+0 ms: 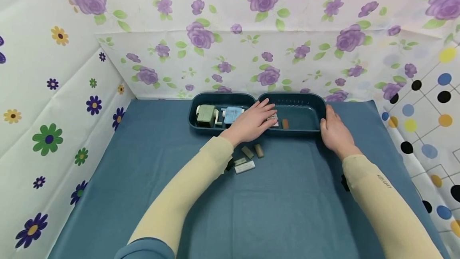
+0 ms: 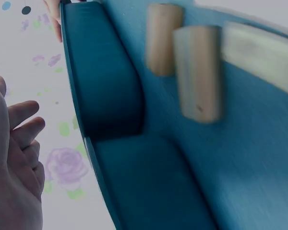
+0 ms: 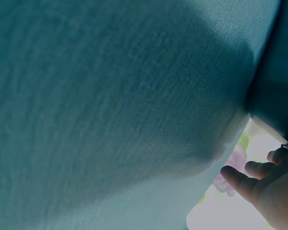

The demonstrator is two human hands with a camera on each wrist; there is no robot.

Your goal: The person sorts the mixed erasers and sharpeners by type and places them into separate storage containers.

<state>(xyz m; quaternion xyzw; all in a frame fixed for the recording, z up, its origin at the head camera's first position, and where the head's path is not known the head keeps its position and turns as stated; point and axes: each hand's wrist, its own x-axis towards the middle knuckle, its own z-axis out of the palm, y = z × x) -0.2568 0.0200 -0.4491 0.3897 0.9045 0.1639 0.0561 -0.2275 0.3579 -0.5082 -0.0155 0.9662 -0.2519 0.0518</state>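
Observation:
My left hand [image 1: 252,121] is over the place where two dark blue trays meet, its fingers extended above a small white block [image 1: 274,120] in the right tray [image 1: 298,132]. A brown eraser-like block [image 1: 285,124] lies beside that white one. Against the right end of this tray rests my right hand [image 1: 336,133], fingers along the outside and thumb by the front corner. In the left tray [image 1: 194,127] stand a green crank pencil sharpener [image 1: 206,115] and a light blue one [image 1: 232,114], partly behind my left hand.
Several small eraser-like blocks lie on the blue cloth in front of the trays, among them a white one [image 1: 244,167] and a tan one [image 1: 259,150]. A flowered sheet [image 1: 230,59] hangs right behind the trays.

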